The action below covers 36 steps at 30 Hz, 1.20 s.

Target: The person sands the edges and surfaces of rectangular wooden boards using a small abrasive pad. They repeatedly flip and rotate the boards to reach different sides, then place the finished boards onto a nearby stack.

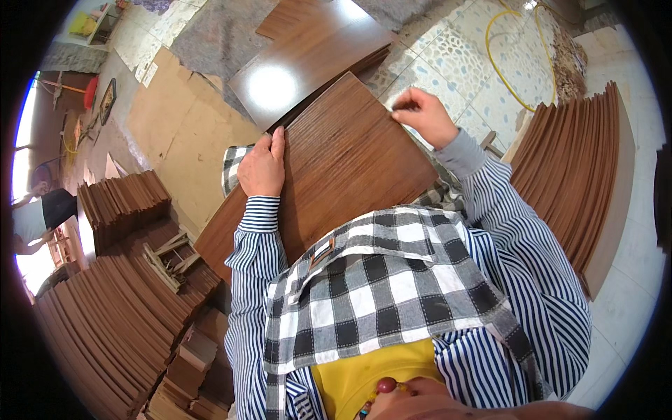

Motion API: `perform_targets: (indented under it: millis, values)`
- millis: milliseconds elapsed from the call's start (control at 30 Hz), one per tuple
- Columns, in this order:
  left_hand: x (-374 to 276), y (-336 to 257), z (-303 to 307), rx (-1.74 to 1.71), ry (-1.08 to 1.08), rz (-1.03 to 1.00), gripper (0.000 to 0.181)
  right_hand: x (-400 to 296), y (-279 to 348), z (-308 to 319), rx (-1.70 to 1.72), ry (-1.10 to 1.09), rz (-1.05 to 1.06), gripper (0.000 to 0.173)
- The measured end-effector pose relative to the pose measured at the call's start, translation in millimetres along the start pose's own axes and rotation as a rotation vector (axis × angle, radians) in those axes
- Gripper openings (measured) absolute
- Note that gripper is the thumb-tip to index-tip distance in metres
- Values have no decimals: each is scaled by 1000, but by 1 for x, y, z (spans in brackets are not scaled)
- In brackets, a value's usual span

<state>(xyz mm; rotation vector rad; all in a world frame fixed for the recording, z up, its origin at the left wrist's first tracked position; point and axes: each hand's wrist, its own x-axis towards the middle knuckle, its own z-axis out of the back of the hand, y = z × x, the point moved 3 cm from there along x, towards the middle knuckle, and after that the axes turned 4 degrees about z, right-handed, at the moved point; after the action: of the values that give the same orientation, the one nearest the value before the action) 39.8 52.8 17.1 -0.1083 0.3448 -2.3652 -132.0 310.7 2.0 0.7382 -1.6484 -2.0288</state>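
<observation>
A brown wood-grain board (352, 157) lies across my lap, tilted, its near end hidden behind the checkered apron (378, 283). My left hand (262, 165) grips its left edge, thumb along the top face. At the right edge, my right hand (426, 116) has its fingers curled with thumb and forefinger close together. Slight blur there hides whether anything small is between them. Just beyond, a stack of glossy wood-grain boards (315, 63) reflects a bright lamp. Part of another brown board (218, 226) shows below my left hand.
Long rows of boards on edge stand at left (115, 310) and right (567, 184). A small wooden frame (172, 260) rests on the left row. Cardboard (184, 136) covers floor ahead. A yellow hose (496, 73) loops over the tiles. Another person (39, 215) is at far left.
</observation>
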Motion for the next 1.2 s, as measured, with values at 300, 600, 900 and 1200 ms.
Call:
perform_targets:
  millis: [300, 600, 900, 1200]
  values:
    - [2, -1, 1, 4, 1, -33, 52, 16, -3, -5, 66, -57, 35, 25]
    - [6, -8, -5, -35, 10, -55, 53, 99, -12, -21, 83, -68, 51, 27]
    - [5, -3, -6, -16, 20, -52, 55, 75, 6, -22, 179, -43, -12, 27]
    - [3, -2, -1, 3, 12, -33, 55, 62, 5, -18, 228, 12, -105, 31]
